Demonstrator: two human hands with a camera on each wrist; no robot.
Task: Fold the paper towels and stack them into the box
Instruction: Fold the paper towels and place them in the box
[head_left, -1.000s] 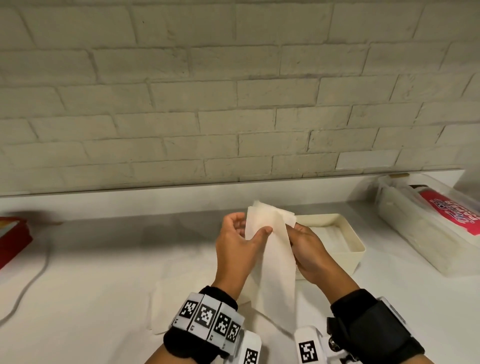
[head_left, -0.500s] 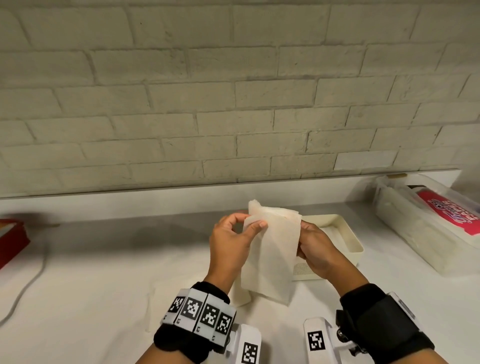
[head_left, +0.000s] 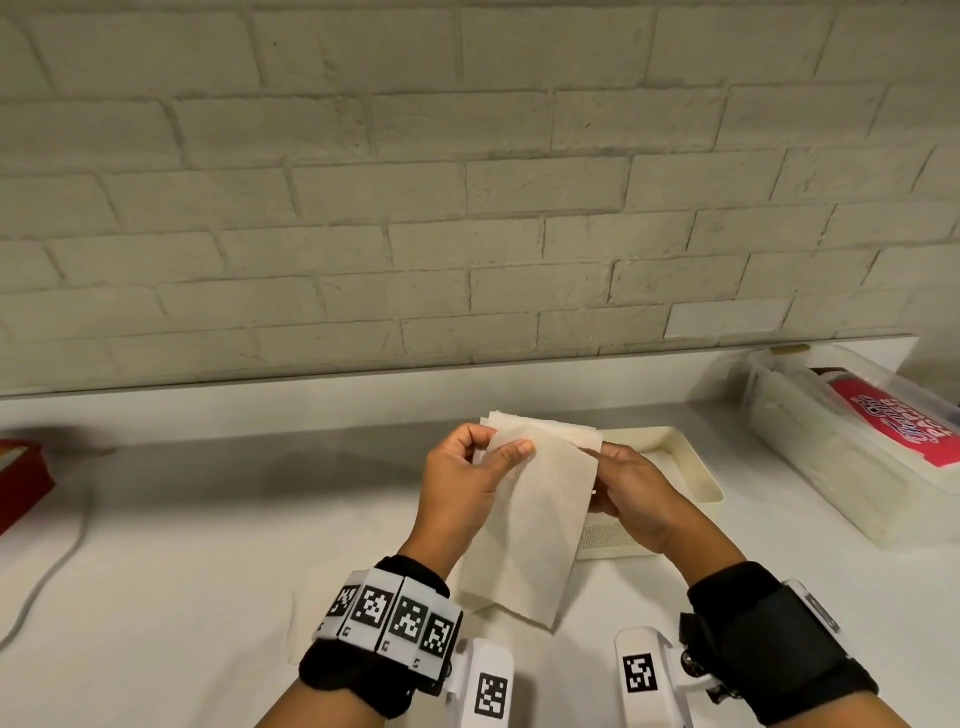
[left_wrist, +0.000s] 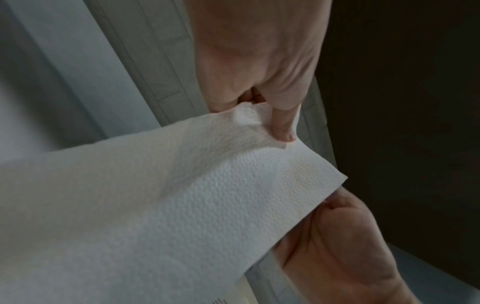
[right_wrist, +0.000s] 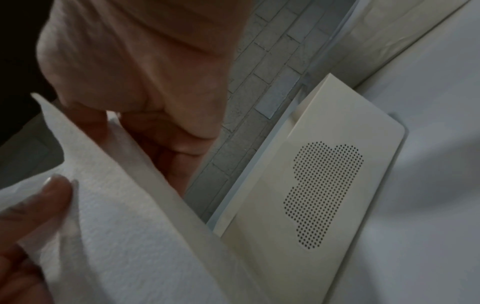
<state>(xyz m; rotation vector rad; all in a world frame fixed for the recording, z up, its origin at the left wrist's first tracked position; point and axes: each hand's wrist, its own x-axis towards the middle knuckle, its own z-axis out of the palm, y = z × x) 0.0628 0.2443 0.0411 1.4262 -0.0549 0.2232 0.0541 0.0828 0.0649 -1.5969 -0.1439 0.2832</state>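
Both hands hold one white paper towel (head_left: 530, 519) upright above the table, in front of the cream box (head_left: 693, 467). My left hand (head_left: 498, 444) pinches its top left corner, thumb on the near face. My right hand (head_left: 602, 467) grips the right edge, its fingers behind the sheet. In the left wrist view the left fingertips (left_wrist: 284, 131) pinch the embossed towel (left_wrist: 182, 205). The right wrist view shows the right hand (right_wrist: 145, 127) behind a folded layer of the towel (right_wrist: 116, 216), and the box (right_wrist: 324, 185) with a dotted patch on its side. Another sheet (head_left: 322, 603) lies flat on the table.
A clear plastic container (head_left: 831, 467) holding a red-labelled pack stands at the right by the brick wall. A red object (head_left: 21, 478) sits at the far left edge, with a pale cable (head_left: 57, 566) trailing from it across the white table.
The towel hung long and narrow between my hands; now it is spread wider, its lower edge is a little higher, and my hands are slightly further apart.
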